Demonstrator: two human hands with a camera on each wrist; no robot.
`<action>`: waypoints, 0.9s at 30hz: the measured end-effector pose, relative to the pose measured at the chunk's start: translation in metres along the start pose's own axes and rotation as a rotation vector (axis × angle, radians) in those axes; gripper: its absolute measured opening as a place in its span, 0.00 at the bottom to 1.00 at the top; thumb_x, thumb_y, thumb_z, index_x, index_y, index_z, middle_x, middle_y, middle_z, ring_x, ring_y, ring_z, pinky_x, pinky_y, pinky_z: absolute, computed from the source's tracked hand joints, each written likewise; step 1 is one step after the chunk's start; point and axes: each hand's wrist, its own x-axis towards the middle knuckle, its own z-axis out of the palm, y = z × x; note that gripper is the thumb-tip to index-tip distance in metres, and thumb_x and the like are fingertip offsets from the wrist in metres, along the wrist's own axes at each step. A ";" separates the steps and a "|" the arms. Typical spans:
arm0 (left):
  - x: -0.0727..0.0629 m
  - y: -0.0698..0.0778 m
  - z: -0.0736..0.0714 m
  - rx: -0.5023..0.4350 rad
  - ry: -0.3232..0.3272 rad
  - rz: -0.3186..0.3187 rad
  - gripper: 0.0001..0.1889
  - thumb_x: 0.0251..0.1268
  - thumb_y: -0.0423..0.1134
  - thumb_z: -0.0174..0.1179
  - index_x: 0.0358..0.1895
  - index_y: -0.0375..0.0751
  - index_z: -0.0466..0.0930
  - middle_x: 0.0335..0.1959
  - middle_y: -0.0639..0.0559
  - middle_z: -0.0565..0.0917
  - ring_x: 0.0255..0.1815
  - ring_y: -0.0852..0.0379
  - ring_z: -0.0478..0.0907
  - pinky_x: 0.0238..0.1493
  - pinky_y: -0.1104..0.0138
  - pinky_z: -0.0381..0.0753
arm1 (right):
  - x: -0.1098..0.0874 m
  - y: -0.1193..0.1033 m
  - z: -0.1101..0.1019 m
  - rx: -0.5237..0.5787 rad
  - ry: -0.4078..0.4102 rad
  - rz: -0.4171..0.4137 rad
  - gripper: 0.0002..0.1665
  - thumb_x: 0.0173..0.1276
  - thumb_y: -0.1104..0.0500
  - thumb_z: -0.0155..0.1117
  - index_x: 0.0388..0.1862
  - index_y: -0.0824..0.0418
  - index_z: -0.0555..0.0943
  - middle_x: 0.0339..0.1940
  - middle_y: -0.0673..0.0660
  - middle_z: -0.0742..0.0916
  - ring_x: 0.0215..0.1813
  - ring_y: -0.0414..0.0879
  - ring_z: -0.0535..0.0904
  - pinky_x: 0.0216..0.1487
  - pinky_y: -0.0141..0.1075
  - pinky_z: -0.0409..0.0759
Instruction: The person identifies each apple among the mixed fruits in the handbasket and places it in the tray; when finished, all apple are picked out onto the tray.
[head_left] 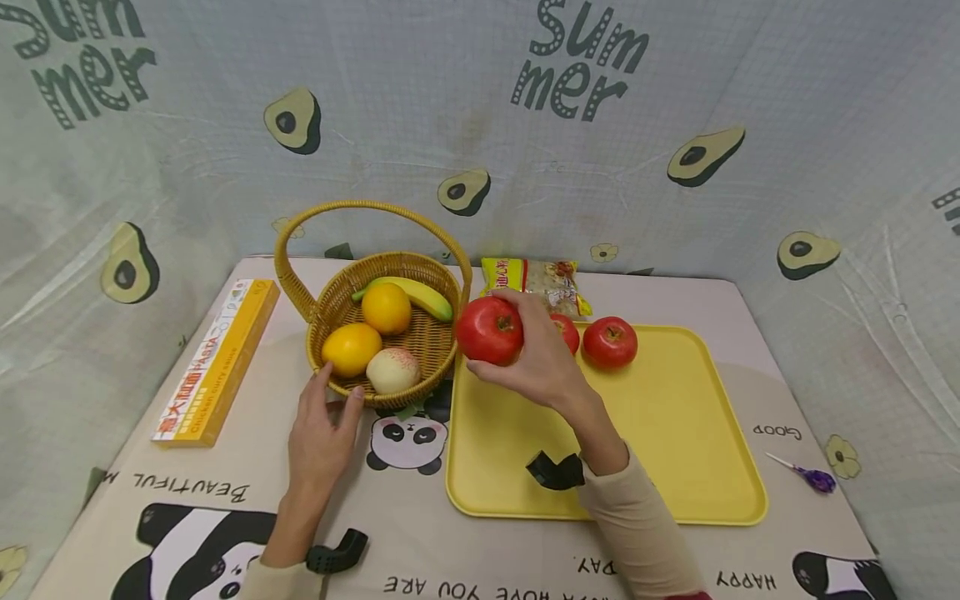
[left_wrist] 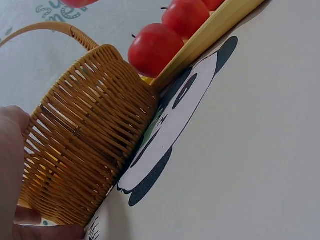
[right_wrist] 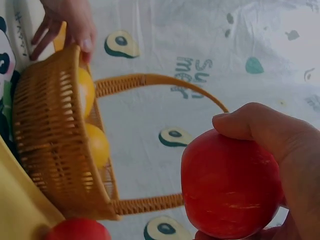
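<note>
My right hand grips a red apple above the left edge of the yellow tray, beside the basket's right side. In the right wrist view the thumb lies over the apple. With its fingers spread, my left hand touches the near left side of the wicker basket. Inside it lie a banana, an orange, a yellow-orange fruit and a peach. On the tray sits another red apple; one beside it is partly hidden by my right hand.
A yellow pasta box lies left of the basket. Behind the tray is a clear-and-yellow food packet. At the right lies a small purple-handled tool. The basket's tall handle arches upward. A printed curtain encloses the table.
</note>
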 end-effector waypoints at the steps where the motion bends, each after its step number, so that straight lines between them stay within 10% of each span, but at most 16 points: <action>1: 0.000 0.000 0.000 0.001 0.001 0.001 0.34 0.75 0.51 0.54 0.77 0.41 0.58 0.77 0.35 0.63 0.57 0.37 0.79 0.62 0.42 0.77 | -0.001 0.002 -0.003 -0.002 0.012 0.004 0.53 0.50 0.46 0.79 0.73 0.51 0.64 0.66 0.54 0.74 0.65 0.50 0.73 0.61 0.53 0.82; 27: -0.001 0.002 0.000 0.007 -0.005 -0.014 0.35 0.75 0.53 0.53 0.78 0.42 0.58 0.77 0.37 0.63 0.57 0.37 0.78 0.63 0.43 0.77 | -0.009 0.043 -0.065 0.041 0.213 0.192 0.53 0.54 0.51 0.78 0.74 0.57 0.59 0.69 0.58 0.71 0.70 0.54 0.68 0.63 0.59 0.79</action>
